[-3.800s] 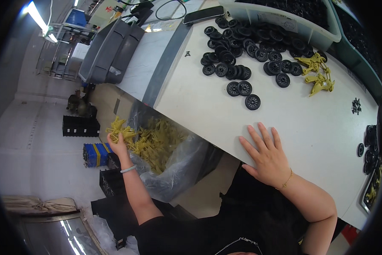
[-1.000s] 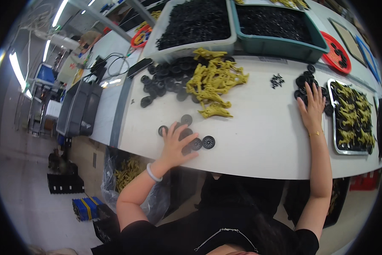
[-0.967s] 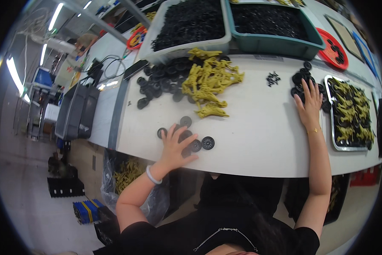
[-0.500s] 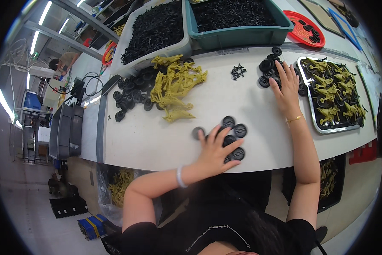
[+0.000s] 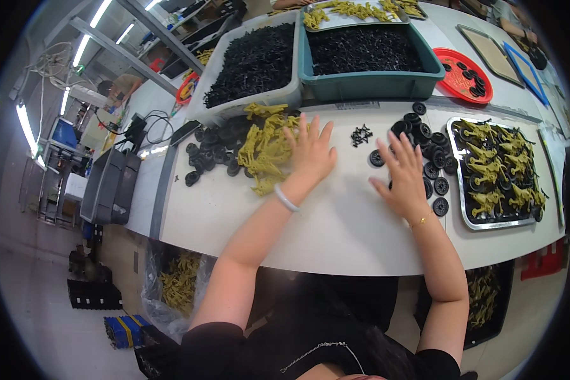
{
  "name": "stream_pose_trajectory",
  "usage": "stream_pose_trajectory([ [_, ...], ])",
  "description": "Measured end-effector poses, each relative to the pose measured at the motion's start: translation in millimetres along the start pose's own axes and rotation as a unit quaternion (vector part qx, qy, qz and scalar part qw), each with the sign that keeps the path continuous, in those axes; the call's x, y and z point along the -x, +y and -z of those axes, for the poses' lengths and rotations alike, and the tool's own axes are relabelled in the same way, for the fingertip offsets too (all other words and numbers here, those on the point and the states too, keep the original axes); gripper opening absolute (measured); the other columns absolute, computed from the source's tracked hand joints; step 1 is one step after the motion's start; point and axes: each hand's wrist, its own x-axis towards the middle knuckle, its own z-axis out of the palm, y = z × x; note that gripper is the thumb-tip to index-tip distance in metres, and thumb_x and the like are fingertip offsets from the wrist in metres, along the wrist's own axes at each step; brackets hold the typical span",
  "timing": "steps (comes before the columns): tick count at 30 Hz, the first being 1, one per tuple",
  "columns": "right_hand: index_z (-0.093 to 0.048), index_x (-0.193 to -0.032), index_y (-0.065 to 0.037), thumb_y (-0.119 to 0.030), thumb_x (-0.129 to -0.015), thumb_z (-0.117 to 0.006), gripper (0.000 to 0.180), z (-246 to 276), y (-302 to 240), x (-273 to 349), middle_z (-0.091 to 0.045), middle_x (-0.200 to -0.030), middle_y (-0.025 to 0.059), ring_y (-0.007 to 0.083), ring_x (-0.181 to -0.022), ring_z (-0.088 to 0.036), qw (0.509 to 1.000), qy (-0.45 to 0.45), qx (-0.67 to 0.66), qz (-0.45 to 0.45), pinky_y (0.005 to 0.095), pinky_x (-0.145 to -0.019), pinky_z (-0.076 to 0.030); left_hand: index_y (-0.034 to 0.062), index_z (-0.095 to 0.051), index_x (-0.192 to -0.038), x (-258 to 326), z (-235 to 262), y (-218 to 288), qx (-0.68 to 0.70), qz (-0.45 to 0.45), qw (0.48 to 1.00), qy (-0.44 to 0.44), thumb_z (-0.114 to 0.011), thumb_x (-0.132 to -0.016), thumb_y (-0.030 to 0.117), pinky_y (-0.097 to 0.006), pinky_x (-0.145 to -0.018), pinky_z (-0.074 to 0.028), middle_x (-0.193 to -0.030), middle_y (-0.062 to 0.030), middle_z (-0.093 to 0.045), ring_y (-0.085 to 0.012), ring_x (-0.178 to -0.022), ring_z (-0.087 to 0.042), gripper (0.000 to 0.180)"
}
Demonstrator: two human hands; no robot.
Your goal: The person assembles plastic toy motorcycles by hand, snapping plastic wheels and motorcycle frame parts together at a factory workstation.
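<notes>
My left hand [image 5: 313,152] has its fingers spread at the right edge of a heap of yellow-green plastic frames [image 5: 266,149]; whether it touches them I cannot tell. My right hand [image 5: 404,180] lies with fingers apart against a group of black spoked wheels [image 5: 438,154], partly covering some. Between the hands, farther back, is a small pile of tiny black pieces [image 5: 361,135]. More black wheels [image 5: 204,155] lie to the left of the yellow-green heap. On the right, a metal tray [image 5: 467,218] holds rows of yellow-green frames with black parts.
A white bin [image 5: 291,92] and a teal bin [image 5: 373,85], full of small black parts, stand along the back. A red round tray [image 5: 456,88] with black wheels is at the back right. The white table [image 5: 310,247] ends at its curved front edge. People work farther off.
My left hand has moved from the near wheels up to the yellow-green heap. Those wheels now lie with the right-hand group. My right hand has come nearer and left. The view has shifted slightly.
</notes>
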Motion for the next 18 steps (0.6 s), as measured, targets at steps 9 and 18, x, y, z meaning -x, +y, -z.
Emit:
stream_pose_trajectory([
  [9,-0.038,-0.143,-0.021,-0.042,-0.086,-0.061,0.065,-20.5,4.0,6.5,-0.022,-0.154,0.011,0.0318,-0.144,-0.011,0.988,-0.102,0.116,-0.03,0.0553,-0.114,-0.007,0.0299,-0.052,-0.13,32.2,10.3,-70.6,-0.104,-0.001,0.992,-0.071,-0.059,-0.087,0.033,-0.068,-0.105,-0.017,-0.136,-0.0132,-0.047,-0.0341,-0.134,-0.032,0.043],
  [18,-0.039,-0.142,-0.016,-0.037,-0.084,-0.064,0.067,-19.3,-2.0,2.9,-0.027,-0.151,0.0153,0.0334,-0.143,-0.014,0.987,-0.116,0.1,-0.057,0.0535,-0.115,-0.008,0.014,-0.061,-0.103,44.7,31.3,-85.0,0.022,-0.072,0.996,-0.043,-0.069,-0.071,0.025,-0.055,-0.107,-0.024,-0.101,-0.0094,-0.056,-0.0302,-0.11,-0.047,0.035],
])
